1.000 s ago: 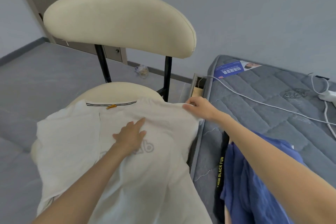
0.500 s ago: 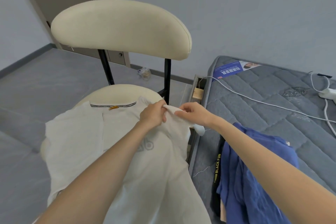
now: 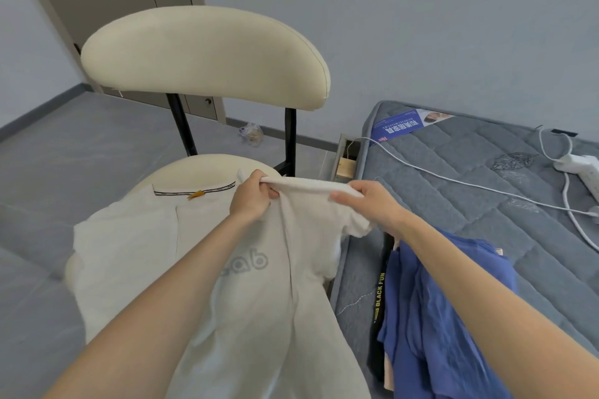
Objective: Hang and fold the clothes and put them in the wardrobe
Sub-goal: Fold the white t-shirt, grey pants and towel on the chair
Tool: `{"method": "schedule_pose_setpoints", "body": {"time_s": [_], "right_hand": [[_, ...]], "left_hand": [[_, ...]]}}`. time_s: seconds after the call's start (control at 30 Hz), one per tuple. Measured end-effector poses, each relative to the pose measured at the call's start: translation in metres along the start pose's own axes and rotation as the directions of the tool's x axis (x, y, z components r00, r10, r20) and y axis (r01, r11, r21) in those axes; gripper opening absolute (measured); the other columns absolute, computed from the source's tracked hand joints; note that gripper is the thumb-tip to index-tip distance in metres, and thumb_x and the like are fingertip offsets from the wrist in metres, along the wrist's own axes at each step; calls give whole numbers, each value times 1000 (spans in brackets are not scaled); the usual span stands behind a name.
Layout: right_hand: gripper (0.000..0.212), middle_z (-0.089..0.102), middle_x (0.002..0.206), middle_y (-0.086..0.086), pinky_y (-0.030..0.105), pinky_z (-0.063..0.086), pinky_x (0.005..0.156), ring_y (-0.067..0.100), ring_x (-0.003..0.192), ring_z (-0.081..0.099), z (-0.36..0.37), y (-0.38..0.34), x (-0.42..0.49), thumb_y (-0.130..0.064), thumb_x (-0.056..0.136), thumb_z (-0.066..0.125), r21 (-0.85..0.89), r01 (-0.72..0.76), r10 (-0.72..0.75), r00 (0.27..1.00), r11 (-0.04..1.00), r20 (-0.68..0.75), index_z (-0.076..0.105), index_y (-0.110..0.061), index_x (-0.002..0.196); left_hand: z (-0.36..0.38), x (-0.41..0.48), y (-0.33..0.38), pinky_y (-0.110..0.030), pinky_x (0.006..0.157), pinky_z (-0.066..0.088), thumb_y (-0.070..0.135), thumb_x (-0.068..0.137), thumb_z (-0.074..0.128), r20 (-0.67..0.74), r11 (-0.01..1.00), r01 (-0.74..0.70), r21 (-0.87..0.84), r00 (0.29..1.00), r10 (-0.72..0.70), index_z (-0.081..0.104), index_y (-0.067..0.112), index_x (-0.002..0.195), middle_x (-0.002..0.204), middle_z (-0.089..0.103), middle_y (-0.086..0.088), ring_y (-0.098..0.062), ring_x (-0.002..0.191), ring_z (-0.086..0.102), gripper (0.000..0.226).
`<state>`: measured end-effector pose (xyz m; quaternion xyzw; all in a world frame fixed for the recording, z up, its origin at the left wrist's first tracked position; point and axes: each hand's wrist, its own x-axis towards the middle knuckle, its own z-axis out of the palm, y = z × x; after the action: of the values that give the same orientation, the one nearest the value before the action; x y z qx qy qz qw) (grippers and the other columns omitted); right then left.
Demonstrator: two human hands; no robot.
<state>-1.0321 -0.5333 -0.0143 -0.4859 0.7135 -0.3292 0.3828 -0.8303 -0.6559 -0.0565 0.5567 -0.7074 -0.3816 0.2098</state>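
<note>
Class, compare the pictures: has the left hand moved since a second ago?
Yes. The left hand left the grey print on the shirt and rose toward the chair back, now pinching the sleeve.

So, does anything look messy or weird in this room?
Yes. A small crumpled bag lies on the floor behind the chair, like litter. A white power strip and cable sprawl across the bare mattress, and blue clothes sit there in a heap.
</note>
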Motion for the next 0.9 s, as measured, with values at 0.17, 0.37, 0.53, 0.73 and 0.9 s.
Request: {"method": "schedule_pose_setpoints", "body": {"time_s": [0.17,0.37,0.53,0.73,0.9], "right_hand": [[22,56,75,3,20,42,54,12,65,53,-5,-18,-5,-31,93,58,104,-70,74,997,992,-32,57,-10,89],[16,57,75,4,24,55,50,8,57,61,-3,-38,-11,-20,100,47,437,-188,155,982,880,109,56,-9,92],[17,64,72,7,29,59,56,12,58,68,-4,-57,-13,-12,100,47,537,-261,166,961,802,219,57,-5,88],[19,65,85,20,43,58,76,25,69,70,-1,-65,-13,-9,101,40,566,-331,158,929,755,333,53,4,97],[34,67,106,23,40,51,95,29,89,69,2,-73,-9,-12,103,29,472,-393,117,851,790,512,52,8,119]], "left_hand": [[15,-26,11,-36,90,43,14,96,44,88,993,-25,-120,995,36,33,20,137,114,61,-4,-28,104,58,42],[30,-84,23,-22,69,42,6,76,63,146,976,-56,-209,985,87,37,16,107,101,52,-4,-17,84,53,42],[40,-117,28,-16,74,42,26,50,69,320,968,-47,-247,939,127,33,20,110,105,44,6,-6,93,48,70],[49,-127,35,-21,82,48,37,64,83,266,887,150,-436,963,-33,20,26,114,110,54,2,-7,101,57,81],[45,-123,44,-22,77,41,43,72,77,211,823,241,-515,966,-150,26,19,114,104,54,7,0,88,54,70]]}}
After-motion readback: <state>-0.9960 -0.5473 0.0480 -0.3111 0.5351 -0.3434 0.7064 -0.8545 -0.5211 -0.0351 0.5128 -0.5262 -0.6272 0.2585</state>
